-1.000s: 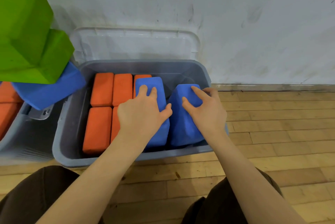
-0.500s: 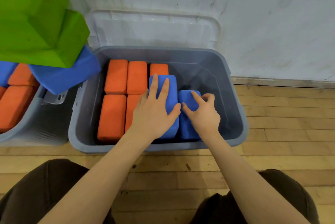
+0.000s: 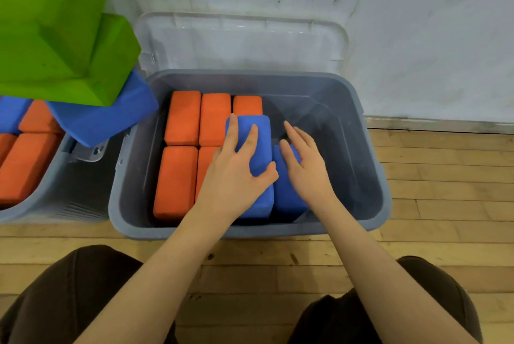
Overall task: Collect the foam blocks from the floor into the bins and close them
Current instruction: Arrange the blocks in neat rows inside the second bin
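A grey bin (image 3: 372,176) stands against the wall with several orange foam blocks (image 3: 183,118) laid flat on its left side. A blue foam block (image 3: 260,146) lies on top of the orange ones; my left hand (image 3: 236,176) rests flat on it with straight fingers. A second blue block (image 3: 286,196) sits lower, just to its right, on the bin floor. My right hand (image 3: 304,168) lies over that lower block with its fingers stretched out. The bin's clear lid (image 3: 239,40) leans on the wall behind it.
A second grey bin (image 3: 69,190) at the left holds orange blocks (image 3: 25,165), with a blue block (image 3: 105,118) and big green blocks (image 3: 55,26) piled above its rim. The bin's right half is bare. Wooden floor (image 3: 445,176) runs to the right; my knees fill the bottom.
The second blue block went from tilted on the bin's edge down to the bin floor. My right hand's fingers uncurled from it and now lie straight. My left hand stayed on the upper block.
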### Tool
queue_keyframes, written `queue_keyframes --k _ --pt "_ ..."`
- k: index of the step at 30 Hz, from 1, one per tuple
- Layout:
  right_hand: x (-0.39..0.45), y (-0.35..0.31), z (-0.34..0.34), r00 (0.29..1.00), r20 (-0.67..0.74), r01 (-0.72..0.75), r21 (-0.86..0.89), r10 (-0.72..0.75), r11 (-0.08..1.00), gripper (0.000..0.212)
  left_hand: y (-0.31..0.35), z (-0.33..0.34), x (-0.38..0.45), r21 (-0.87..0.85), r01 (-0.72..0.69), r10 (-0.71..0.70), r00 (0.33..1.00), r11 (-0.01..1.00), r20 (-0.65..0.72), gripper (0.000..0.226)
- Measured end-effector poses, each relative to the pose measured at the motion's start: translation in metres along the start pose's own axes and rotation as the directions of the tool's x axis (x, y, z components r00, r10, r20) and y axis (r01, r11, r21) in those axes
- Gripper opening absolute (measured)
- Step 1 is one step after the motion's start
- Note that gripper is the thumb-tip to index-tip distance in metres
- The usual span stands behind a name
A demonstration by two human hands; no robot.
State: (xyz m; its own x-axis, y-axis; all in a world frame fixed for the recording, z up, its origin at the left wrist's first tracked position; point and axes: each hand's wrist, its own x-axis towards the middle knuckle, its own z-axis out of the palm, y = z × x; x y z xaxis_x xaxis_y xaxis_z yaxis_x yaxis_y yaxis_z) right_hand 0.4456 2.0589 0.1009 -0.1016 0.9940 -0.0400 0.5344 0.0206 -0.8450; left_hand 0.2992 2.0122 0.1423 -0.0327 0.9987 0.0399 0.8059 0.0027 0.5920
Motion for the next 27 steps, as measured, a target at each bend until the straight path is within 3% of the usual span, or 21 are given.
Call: queue_keyframes --k 3,6,11,15,18,22,24,26,27 --pt "-0.003 -0.02 -0.005 0.991 0.096 0.057 0.298 -0.089 0.953 0.041 0.01 -0.009 0.011 0.053 -0.029 0.028 1.0 0.998 0.01 0.083" --pt "-0.006 -0.017 0.001 0.985 0.147 0.031 0.343 -0.086 0.939 0.04 0.005 -0.003 0.016 0.157 -0.001 -0.01 0.998 0.988 0.069 0.072" --pt "-0.005 0.008 0.013 0.983 0.176 0.041 0.111 -0.06 0.993 0.043 -0.027 0.021 0.008 0.279 -0.065 0.09 0.993 0.958 -0.076 0.053" --pt "0.002 0.022 0.016 0.988 0.147 0.057 -0.031 -0.051 0.998 0.033 -0.036 0.034 0.003 0.271 -0.038 0.04 0.999 0.962 0.0 0.057" --pt "-0.005 0.02 0.023 0.973 0.203 0.166 -0.289 -0.109 0.943 0.054 -0.049 0.039 0.0 0.277 0.006 -0.042 0.992 0.961 0.121 0.068" --pt "0.0 0.031 0.014 0.995 0.021 0.1 -0.481 -0.103 0.871 0.06 -0.053 0.027 0.013 0.186 0.021 -0.034 0.997 0.982 0.065 0.075" --pt "0.011 0.041 0.003 0.997 -0.031 -0.078 -0.561 0.073 0.824 0.055 -0.048 0.028 0.026 0.19 0.03 -0.038 0.998 0.981 0.04 0.067" --pt "0.02 0.051 -0.004 0.959 0.031 -0.218 -0.553 0.281 0.804 0.058 -0.041 0.039 0.036 0.108 0.062 -0.072 0.993 0.992 0.094 0.068" --pt "0.021 0.055 -0.005 0.946 0.064 -0.228 -0.565 0.317 0.793 0.059 -0.038 0.044 0.039 0.034 0.07 -0.073 0.991 0.997 0.116 0.072"
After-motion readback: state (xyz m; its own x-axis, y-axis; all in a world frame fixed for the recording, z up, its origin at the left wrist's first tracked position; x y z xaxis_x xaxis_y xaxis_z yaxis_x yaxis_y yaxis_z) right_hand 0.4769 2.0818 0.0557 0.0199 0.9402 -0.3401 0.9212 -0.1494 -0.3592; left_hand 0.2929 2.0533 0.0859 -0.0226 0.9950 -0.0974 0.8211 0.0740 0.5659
